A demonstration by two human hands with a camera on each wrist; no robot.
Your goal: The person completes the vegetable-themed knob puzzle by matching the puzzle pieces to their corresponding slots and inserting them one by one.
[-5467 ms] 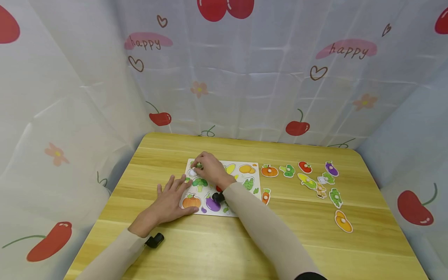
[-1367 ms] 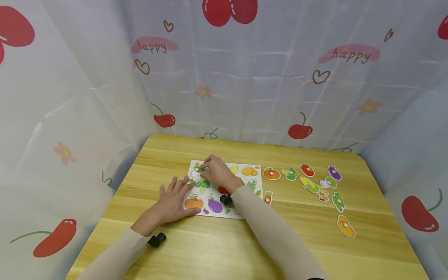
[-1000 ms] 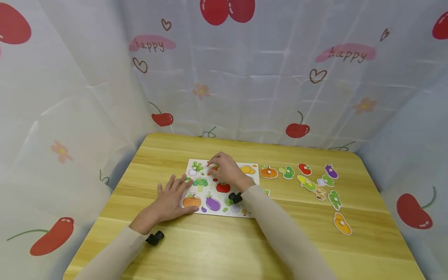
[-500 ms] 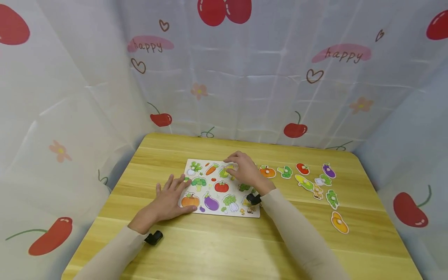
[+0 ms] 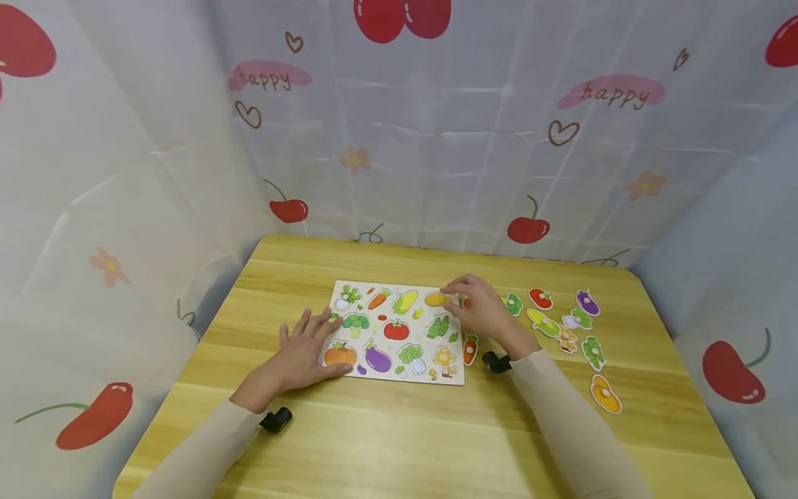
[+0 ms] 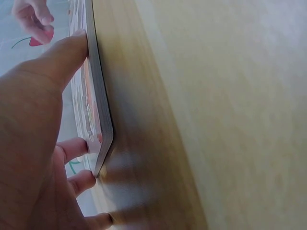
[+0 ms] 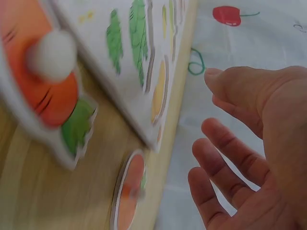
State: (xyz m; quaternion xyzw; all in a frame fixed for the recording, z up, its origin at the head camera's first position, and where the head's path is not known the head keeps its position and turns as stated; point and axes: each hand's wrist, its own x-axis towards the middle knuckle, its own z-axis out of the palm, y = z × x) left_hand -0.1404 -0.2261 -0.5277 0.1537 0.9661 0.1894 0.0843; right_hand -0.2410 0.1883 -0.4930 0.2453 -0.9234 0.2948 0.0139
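Observation:
A white vegetable puzzle board [image 5: 419,334] lies on the wooden table, with a radish, carrot, corn, broccoli, tomato and other vegetables pictured on it. My left hand [image 5: 303,357] rests across its left edge, fingers spread; in the left wrist view the thumb lies along the board's near edge. My right hand [image 5: 483,308] hovers by the upper right corner, beside the yellow-orange potato picture [image 5: 436,299]. The right wrist view shows that hand holding nothing, fingers bent loosely. Near it lie a knobbed carrot piece [image 5: 470,350] and a pumpkin piece [image 7: 128,199], which the hand mostly hides in the head view.
Loose knobbed pieces lie right of the board: broccoli [image 5: 513,304], tomato [image 5: 540,299], eggplant [image 5: 587,302], corn [image 5: 544,324], bok choy [image 5: 577,319], mushroom [image 5: 567,338], a green leafy piece [image 5: 593,353] and potato [image 5: 605,394]. Cherry-print curtains [image 5: 436,173] surround the table [image 5: 386,436].
My right hand has moved rightward along the board's top, from the radish past the carrot and corn to the upper right corner. My left hand and the loose pieces have stayed put.

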